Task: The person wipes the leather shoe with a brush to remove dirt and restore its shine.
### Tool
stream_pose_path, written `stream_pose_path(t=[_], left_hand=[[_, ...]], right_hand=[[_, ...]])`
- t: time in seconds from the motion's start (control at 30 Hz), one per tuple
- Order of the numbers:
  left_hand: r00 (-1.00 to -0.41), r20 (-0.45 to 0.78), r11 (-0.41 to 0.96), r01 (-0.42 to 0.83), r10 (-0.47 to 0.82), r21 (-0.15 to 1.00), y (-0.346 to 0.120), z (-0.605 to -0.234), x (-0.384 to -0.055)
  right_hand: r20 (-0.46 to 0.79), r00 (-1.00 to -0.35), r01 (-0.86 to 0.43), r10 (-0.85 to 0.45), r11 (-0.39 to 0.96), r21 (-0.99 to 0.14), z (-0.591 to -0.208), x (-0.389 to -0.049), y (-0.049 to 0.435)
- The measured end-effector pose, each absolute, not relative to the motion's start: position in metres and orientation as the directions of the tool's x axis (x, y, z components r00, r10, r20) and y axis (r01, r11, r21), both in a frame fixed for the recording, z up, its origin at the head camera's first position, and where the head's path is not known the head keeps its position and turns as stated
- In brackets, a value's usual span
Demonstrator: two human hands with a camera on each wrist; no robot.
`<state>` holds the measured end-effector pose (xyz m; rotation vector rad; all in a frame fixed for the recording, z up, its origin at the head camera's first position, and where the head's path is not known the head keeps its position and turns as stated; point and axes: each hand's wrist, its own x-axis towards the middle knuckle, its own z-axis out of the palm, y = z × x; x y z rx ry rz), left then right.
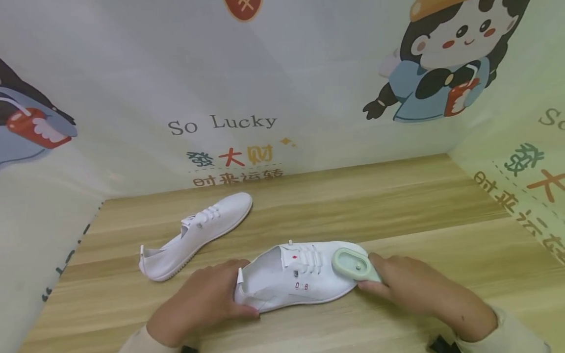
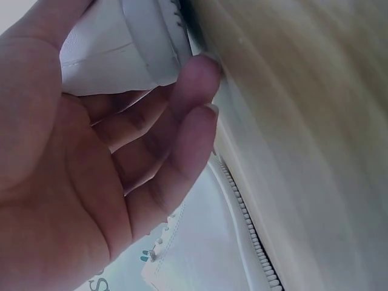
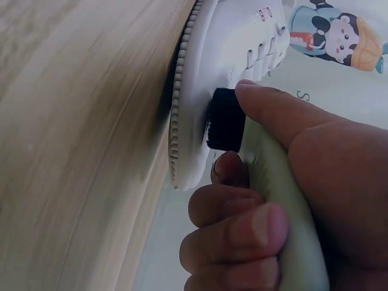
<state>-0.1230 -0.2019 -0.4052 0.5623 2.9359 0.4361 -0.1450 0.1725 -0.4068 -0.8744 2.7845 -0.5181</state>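
A white lace-up shoe point(image 1: 324, 289) sits on the wooden surface with its toe to the right. My left hand point(image 1: 203, 299) grips its heel, thumb on the near side and fingers round the far side. In the left wrist view, the fingers curl behind the shoe's heel point(image 2: 109, 54). My right hand point(image 1: 410, 284) holds a pale green brush point(image 1: 348, 264) by its handle over the toe. The right wrist view shows its dark bristles point(image 3: 225, 121) against the side of the toe, with several fingers wrapped round the handle.
A second white shoe point(image 1: 216, 230) lies farther back to the left, toe pointing away to the right. The wood-grain surface point(image 1: 397, 211) is bordered at the back and sides by a pale printed sheet point(image 1: 318, 98) with cartoon figures and lettering.
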Motion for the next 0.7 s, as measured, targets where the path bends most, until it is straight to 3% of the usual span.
stream_pose_path(t=[0.3, 0.5, 0.7], left_hand=[[-0.931, -0.025, 0.889, 0.339, 0.364, 0.307, -0.202, -0.404, -0.122], [-0.945, 0.033, 0.898, 0.321, 0.327, 0.302, -0.198, -0.403, -0.121], [-0.923, 0.201, 0.921, 0.359, 0.327, 0.151, -0.197, -0.406, -0.125]], right_hand=[[-0.023, -0.794, -0.557, -0.608, 0.742, -0.374, -0.399, -0.145, 0.168], [0.028, -0.854, -0.496, -0.519, 0.798, -0.342, -0.394, -0.146, 0.166], [0.085, -0.898, -0.432, -0.431, 0.829, -0.354, -0.392, -0.146, 0.165]])
